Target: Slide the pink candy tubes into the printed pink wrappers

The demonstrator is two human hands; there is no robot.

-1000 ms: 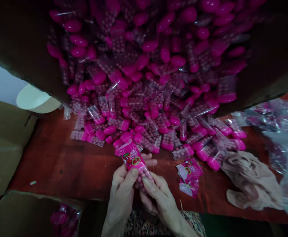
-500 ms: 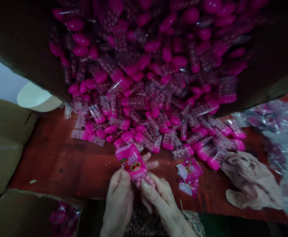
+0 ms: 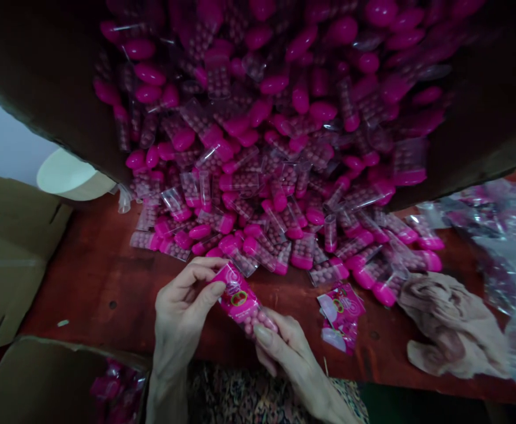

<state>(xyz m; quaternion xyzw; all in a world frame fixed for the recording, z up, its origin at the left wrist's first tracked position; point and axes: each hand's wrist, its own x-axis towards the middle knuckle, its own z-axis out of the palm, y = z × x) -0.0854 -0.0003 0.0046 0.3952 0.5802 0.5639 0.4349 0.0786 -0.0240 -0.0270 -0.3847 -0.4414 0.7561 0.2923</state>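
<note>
Between my hands is a small clear candy pack of pink balls, its upper part covered by a printed pink sleeve with a fruit picture. My left hand pinches the sleeved upper end between thumb and fingers. The lower end, where bare pink balls show, is gripped by my right hand, thumb on top. Just beyond my hands lies a large heap of similar clear packs with pink caps. Several flat printed sleeves rest on the table to the right of my right hand.
The heap spills from a large cardboard box onto the red-brown wooden table. A crumpled beige cloth and clear plastic bags lie right. A white round container stands left. Lower left, an open carton holds pink packs.
My left hand has shifted left and up, from the pack's side to its sleeved upper end. My right hand keeps its grip on the lower end. The pack has tilted slightly.
</note>
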